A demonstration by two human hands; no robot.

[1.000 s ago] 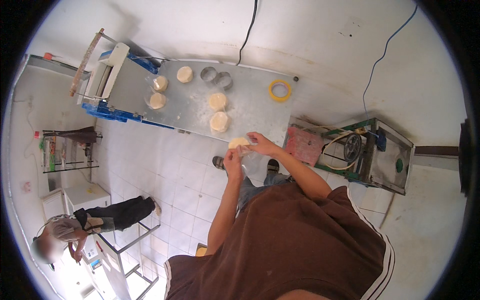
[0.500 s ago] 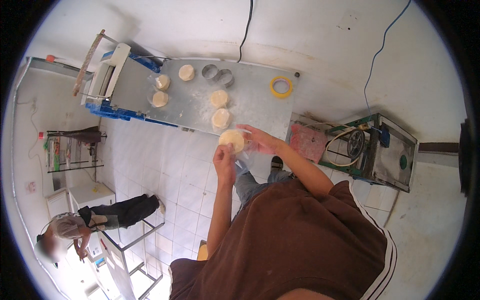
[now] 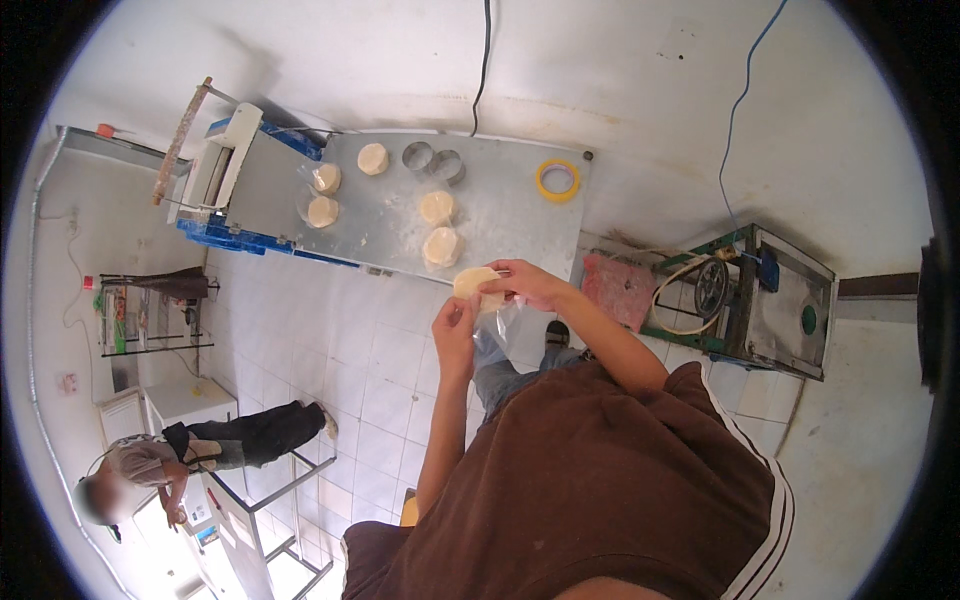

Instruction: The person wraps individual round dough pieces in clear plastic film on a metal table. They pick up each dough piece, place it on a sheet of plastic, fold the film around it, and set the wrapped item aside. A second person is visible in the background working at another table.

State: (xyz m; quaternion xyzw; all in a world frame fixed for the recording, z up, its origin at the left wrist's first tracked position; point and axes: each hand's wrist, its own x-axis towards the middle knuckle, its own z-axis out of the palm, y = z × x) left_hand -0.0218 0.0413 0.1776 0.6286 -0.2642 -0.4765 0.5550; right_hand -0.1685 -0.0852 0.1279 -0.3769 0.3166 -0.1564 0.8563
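Observation:
Just off the table's front edge, a pale round stack of dough wrappers point(image 3: 474, 281) is held up between my hands. My right hand point(image 3: 533, 284) grips it from the right, thumb across the top face. Clear plastic film point(image 3: 500, 328) hangs below that hand. My left hand point(image 3: 455, 332) is at the stack's lower left rim with fingers pinched together; whether they hold wrapper or film is too small to tell. Nearest on the metal table point(image 3: 520, 225) lies a plastic-wrapped stack point(image 3: 442, 247), with another stack point(image 3: 437, 208) behind it.
Farther left are more dough stacks point(image 3: 372, 158). Two metal ring cutters point(image 3: 433, 162) and a yellow tape roll point(image 3: 557, 181) lie toward the back. A roller machine point(image 3: 222, 165) stands at the left end, a green-framed machine point(image 3: 765, 300) at right. Another person point(image 3: 150, 462) stands at lower left.
My right thumb has come onto the stack's top face, and my left thumb has slid off to its lower left rim. The stack has shifted slightly right.

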